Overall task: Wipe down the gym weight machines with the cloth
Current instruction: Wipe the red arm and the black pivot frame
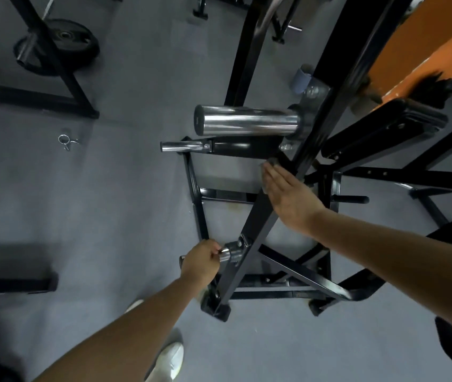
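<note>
We are looking down on a black weight machine [258, 224] standing on the grey floor [125, 188]. Our left hand [201, 261] is clenching around a short chrome peg [229, 253] that is sticking out from the side of the machine's slanting beam. Our right hand [288, 197] is lying flat against the beam higher up, fingers straight and together. We cannot tell whether the cloth is sitting under that palm.

The only holder carrying a load is the rack [62, 75] at the upper left, whose peg is bearing one black weight plate [62, 42].

On the machine we are counting two chrome sleeves pointing left, a thick one [247, 121] and a thin one [183, 146] just below it. One black pad [385, 128] is sitting beside an orange pad [412, 51]. One spring collar [66, 141] is lying loose on the floor, well apart from the machine. Two white shoes [169, 359] are showing beneath our left arm.
</note>
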Demonstrator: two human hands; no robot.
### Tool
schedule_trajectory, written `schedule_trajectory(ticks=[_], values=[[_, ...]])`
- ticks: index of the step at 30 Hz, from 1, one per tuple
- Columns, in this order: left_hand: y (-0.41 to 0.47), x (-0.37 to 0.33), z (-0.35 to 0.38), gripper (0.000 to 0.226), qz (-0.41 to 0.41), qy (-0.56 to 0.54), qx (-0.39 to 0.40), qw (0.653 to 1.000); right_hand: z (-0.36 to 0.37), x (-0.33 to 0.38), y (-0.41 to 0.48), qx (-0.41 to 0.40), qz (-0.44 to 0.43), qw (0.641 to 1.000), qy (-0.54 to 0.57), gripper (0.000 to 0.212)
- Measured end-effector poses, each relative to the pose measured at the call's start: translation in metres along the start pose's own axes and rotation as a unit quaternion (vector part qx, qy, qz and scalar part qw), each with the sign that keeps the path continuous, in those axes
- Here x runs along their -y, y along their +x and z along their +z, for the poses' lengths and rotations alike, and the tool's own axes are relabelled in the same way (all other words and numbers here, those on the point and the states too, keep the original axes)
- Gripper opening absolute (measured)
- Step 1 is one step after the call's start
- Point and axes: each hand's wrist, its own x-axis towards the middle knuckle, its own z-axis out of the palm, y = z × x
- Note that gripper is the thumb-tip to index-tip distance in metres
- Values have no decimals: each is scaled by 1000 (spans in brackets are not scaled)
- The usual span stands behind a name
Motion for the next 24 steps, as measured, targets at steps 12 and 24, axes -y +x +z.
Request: schedule_trajectory(ticks=[12,24], values=[[47,68,16,32,30,301,79,950,46,158,34,55,20,991,122,67],[65,101,22,35,48,255,24,966,62,263,46,-103,243,789,554,74]])
